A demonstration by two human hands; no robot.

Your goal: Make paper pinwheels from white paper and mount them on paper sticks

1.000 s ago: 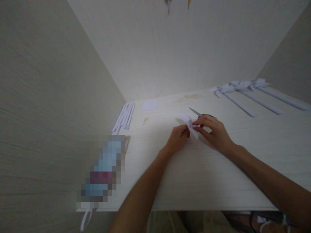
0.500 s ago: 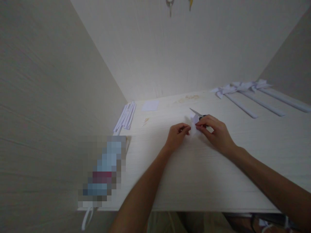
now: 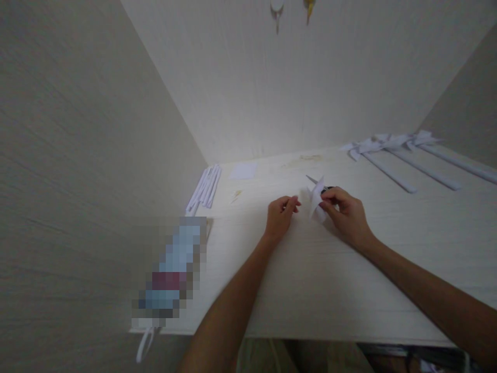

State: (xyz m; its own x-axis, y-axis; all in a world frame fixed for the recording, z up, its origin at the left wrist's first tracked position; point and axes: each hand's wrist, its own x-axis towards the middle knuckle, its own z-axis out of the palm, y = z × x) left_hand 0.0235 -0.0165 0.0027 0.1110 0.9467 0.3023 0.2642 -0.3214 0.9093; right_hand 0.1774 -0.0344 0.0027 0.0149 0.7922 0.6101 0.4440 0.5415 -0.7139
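My right hand (image 3: 345,215) pinches a small folded piece of white paper (image 3: 316,199) between thumb and fingertips, just above the table. The paper has pointed corners that stand up. To its left is my left hand (image 3: 280,215), its fingers curled and drawn together. A small gap separates it from the paper, and nothing shows between its fingertips. Scissors (image 3: 311,180) lie behind the paper, with a blade pointing to the back left; their dark handles are partly hidden by the paper and my right hand.
Rolled white paper sticks (image 3: 205,187) lie at the left wall, near a white paper square (image 3: 244,171). Small pale sticks (image 3: 236,195) lie nearby. Three longer paper rods (image 3: 390,172) with folded paper ends are at the right. A blurred-out object (image 3: 171,269) occupies the left front.
My left hand has come off the paper and moved slightly left. The paper stays in my right hand and is now turned more upright. The view has shifted a little.
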